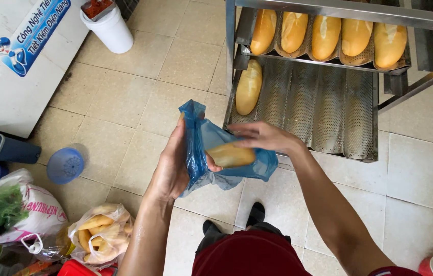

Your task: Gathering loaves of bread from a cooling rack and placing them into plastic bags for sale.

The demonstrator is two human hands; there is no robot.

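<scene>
My left hand (171, 166) grips a thin blue plastic bag (203, 143) by its gathered edge. A golden bread loaf (231, 155) lies inside the bag and shows through it. On the far side of the bag, my right hand (261, 136) rests with fingers spread at the bag's upper edge. Just beyond, a perforated metal baking tray (324, 107) holds a single loaf (248, 87) at its left end. The rack shelf above it (329, 57) carries several more loaves (325, 36).
A clear bag of bread (101, 232) sits on the tiled floor at lower left, next to a white sack with greens (17, 209) and a blue strainer (65, 164). A white bucket (109, 28) stands at the top left beside a white appliance (7, 76).
</scene>
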